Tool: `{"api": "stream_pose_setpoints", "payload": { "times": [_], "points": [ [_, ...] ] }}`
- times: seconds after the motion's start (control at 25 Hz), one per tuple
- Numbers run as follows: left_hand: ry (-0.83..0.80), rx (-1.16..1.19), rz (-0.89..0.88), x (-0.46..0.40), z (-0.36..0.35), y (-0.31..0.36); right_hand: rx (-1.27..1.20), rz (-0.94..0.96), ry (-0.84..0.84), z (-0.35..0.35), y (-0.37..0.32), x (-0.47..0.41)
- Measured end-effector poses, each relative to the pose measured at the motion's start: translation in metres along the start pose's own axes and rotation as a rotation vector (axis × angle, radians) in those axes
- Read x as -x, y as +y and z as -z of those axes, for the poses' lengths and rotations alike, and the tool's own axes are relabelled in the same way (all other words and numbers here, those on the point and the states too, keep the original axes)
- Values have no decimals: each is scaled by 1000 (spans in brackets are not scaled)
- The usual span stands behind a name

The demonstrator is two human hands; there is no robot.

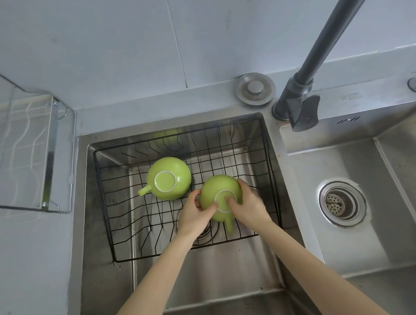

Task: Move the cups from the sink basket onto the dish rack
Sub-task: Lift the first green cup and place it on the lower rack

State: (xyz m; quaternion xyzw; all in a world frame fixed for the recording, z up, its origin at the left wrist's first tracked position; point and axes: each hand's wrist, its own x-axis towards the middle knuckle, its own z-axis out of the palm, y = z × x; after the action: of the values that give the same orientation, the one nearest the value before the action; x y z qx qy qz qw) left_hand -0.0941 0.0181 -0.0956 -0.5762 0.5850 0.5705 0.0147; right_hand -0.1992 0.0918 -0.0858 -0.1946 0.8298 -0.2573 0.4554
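Two green cups lie upside down in the black wire sink basket (271,168), which sits in the left sink bowl. The left cup (168,178) rests free, its handle pointing left. Both hands grip the right cup (217,189), whose handle points toward me. My left hand (196,215) holds its left side with the thumb near the base ring. My right hand (247,207) wraps its right side with the thumb on the base. The dish rack (31,153), a clear-walled metal tray, stands empty on the counter to the left.
A dark faucet (303,102) rises between the two bowls and arches up to the right. The right sink bowl has a drain strainer (341,201). A round metal cap (255,88) sits on the ledge behind the basket. A tiled wall lies beyond.
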Motion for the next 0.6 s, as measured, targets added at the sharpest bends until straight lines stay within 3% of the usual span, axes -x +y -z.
{"api": "stream_pose_setpoints", "payload": {
  "times": [0.32,0.6],
  "points": [
    [-77,327,28,52,25,11,-19,138,38,16,-11,60],
    [-113,404,-81,95,54,19,367,547,-9,36,-19,115]
  ]
}}
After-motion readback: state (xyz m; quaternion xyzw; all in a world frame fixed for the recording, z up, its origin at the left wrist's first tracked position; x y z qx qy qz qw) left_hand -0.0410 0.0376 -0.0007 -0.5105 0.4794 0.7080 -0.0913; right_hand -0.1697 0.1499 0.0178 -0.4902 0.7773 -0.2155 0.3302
